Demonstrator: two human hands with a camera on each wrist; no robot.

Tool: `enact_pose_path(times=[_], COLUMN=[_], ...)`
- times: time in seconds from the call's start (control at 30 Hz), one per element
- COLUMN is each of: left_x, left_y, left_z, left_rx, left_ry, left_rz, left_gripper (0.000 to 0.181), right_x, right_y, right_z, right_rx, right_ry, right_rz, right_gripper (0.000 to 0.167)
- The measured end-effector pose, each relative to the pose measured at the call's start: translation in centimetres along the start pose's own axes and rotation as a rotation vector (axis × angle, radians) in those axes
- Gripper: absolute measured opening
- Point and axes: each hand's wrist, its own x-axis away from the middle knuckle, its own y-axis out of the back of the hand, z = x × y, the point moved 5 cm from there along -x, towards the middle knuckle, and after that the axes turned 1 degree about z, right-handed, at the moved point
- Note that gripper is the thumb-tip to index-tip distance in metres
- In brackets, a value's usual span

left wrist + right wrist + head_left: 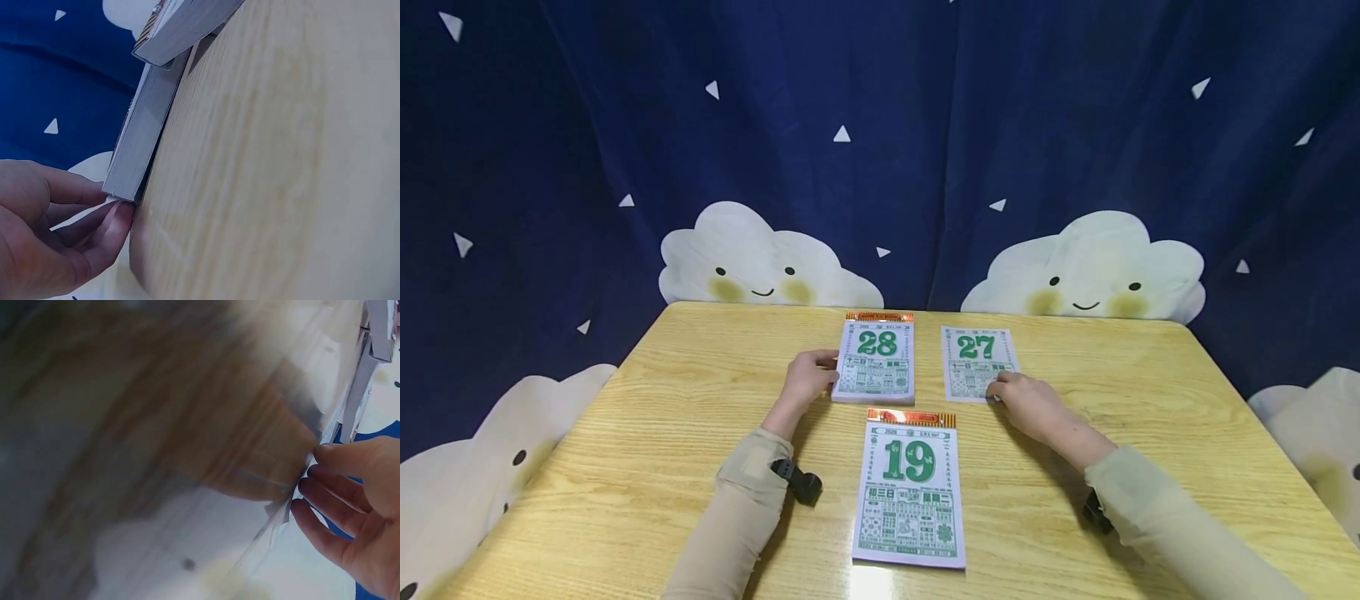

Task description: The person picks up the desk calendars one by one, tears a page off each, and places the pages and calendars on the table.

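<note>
A tear-off calendar pad showing 28 [874, 371], with a red and gold top strip, lies at the back middle of the table. My left hand [808, 377] touches its left edge with bent, relaxed fingers; in the left wrist view the fingertips [124, 214] meet the side of the thick page block [142, 137]. To the right lies a loose calendar sheet showing 27 [967, 377]. Fingertips of my right hand [1028, 405] rest at its lower right corner. In the right wrist view that hand [353, 500] has its fingers spread a little against the tabletop.
Nearer to me lies a second calendar pad showing 19 [908, 500], just below the 28 pad. All of it is on a light wooden table [647, 433]. Behind hangs a dark blue curtain [895, 150] with clouds and white triangles. Both wrists carry dark straps.
</note>
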Motion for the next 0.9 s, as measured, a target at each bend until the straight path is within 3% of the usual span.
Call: enact_pose_path(times=[0.23,0.5,0.8,0.9], left_x=[0.6,1.8,3.3,3.8], left_y=[0.6,1.9,1.7,1.5], left_z=[-0.6,-1.6,-0.8,-0.6], left_rx=[-0.014,-0.144,0.029,0.036], left_ry=[-0.017,-0.122,-0.061,-0.053], left_rz=[0.014,-0.042,0.039,0.068], left_gripper=[0.045,0.036,0.028,0.024], right_x=[0.0,-0.3,-0.3,-0.2], right_y=[0.8,1.4,1.2,1.0], right_z=[-0.1,0.4,1.4,1.9], right_rx=[-0.067,-0.201,-0.4,-0.469], right_ry=[-0.021,-0.082,-0.162,-0.198], right_rz=[-0.029,0.003,0.009,0.044], right_gripper=[0.012,0.014,0.012,0.013])
